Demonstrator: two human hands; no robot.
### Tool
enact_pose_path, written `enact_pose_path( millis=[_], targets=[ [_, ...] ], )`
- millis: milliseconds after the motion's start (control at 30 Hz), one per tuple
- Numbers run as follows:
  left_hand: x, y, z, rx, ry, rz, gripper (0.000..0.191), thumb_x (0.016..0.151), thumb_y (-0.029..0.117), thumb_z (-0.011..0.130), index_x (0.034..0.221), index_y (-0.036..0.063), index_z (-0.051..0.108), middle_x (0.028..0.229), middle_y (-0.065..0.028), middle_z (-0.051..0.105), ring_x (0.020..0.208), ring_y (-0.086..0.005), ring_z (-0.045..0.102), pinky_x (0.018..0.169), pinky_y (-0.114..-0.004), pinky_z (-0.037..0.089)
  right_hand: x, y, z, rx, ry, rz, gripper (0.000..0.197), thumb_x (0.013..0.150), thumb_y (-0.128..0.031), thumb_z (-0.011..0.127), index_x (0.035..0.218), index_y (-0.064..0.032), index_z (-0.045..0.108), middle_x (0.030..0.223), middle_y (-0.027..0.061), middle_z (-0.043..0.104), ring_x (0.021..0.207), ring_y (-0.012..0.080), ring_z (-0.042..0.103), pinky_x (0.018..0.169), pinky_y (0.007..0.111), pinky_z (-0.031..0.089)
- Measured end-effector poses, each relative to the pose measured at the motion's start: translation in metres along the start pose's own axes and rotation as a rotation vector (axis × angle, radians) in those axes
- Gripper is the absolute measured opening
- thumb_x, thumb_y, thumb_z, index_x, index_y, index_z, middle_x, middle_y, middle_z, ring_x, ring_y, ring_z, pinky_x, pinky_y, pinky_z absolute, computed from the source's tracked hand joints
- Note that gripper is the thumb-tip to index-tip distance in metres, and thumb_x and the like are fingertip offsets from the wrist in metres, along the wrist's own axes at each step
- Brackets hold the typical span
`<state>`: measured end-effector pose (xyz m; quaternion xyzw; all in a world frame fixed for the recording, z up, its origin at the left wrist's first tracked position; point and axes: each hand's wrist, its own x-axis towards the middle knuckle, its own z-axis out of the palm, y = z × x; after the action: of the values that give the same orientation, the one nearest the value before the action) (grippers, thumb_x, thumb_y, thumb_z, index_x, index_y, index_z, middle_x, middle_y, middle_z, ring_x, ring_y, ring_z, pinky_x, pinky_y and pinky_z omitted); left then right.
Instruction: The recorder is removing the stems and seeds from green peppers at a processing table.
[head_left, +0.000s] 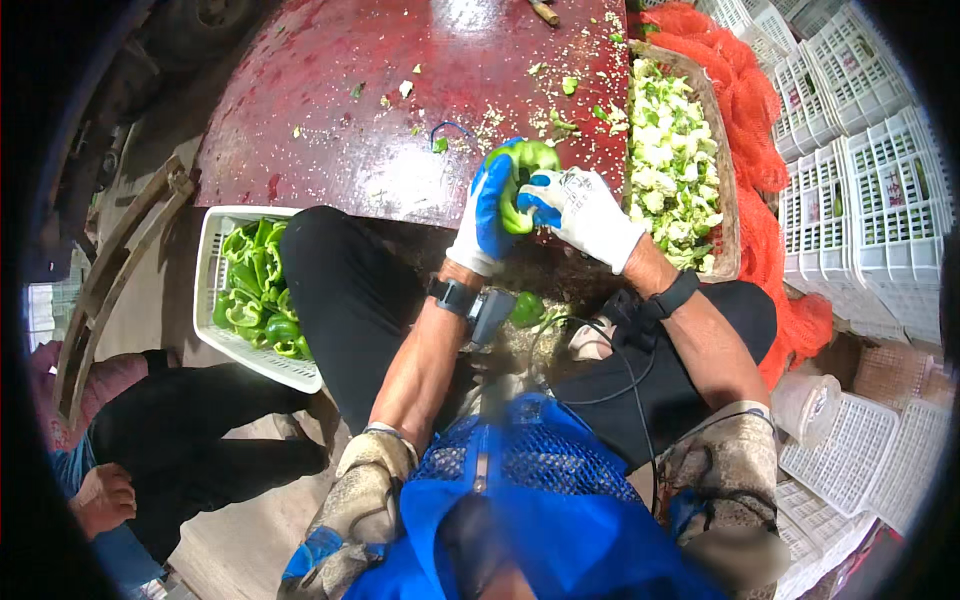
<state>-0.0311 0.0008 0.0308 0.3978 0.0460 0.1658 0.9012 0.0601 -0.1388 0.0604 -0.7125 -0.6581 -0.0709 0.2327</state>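
A green bell pepper (529, 155), opened so that its hollow inside shows, is held over the near edge of the red table (322, 112). My left hand (489, 214), in a white glove with blue coating, grips it from the left. The gloved fingers of my right hand (574, 210) are curled against its right side and opening; whether they pinch a part of it is hidden. Seeds, green scraps and a blue loop of cord (450, 126) lie on the tabletop beyond my hands.
A white plastic basket (206, 300) with cut green peppers stands left of my knee. At right, a tray (727, 217) holds pale pepper cores beside red mesh sacks (750, 135) and stacked white crates (900, 202). A person (187, 450) sits at lower left. A knife handle (545, 13) lies far ahead.
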Motion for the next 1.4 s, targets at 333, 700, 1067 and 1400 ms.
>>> enact_pose_path(
  millis=[333,700,1067,1400],
  targets=[
    [-0.001,-0.005,0.0,-0.159,0.14,0.012,0.042,0.094,0.041,0.053,0.12,0.0087,0.053,0.111,-0.0071,0.06,0.1,-0.0195,0.06,0.086,-0.035,0.051,-0.003,0.022,-0.03,-0.251,0.16,0.385,0.037,0.082,-0.024,0.062,0.118,-0.0148,0.06,0.113,0.0117,0.058,0.106,0.0308,0.054,0.092,0.044,0.041],
    [-0.003,-0.038,0.021,0.338,0.389,0.243,0.049,0.084,0.013,0.072,0.125,0.0039,0.046,0.11,-0.0061,0.055,0.094,-0.0127,0.056,0.085,-0.028,0.049,-0.012,0.022,0.055,-0.368,0.154,0.339,0.026,0.084,-0.015,0.051,0.107,-0.0083,0.062,0.108,0.0132,0.06,0.104,0.0305,0.056,0.092,0.048,0.038],
    [-0.004,-0.019,-0.017,-0.423,0.12,-0.053,0.046,0.094,0.044,0.053,0.126,0.01,0.051,0.12,-0.0085,0.059,0.112,-0.0242,0.057,0.098,-0.044,0.047,0.007,0.065,-0.038,-0.399,0.034,0.573,0.025,0.077,-0.014,0.068,0.103,-0.0143,0.068,0.093,0.0107,0.066,0.074,0.0235,0.063,0.065,0.038,0.05],
    [-0.006,-0.014,0.029,0.165,0.102,0.124,0.055,0.094,0.037,0.054,0.137,0.0045,0.04,0.125,-0.0071,0.054,0.109,-0.016,0.054,0.095,-0.031,0.044,0.02,-0.002,0.005,0.199,-0.133,0.654,0.022,0.084,-0.027,0.059,0.09,-0.0064,0.064,0.083,0.019,0.064,0.078,0.0387,0.061,0.07,0.046,0.048]
  ],
)
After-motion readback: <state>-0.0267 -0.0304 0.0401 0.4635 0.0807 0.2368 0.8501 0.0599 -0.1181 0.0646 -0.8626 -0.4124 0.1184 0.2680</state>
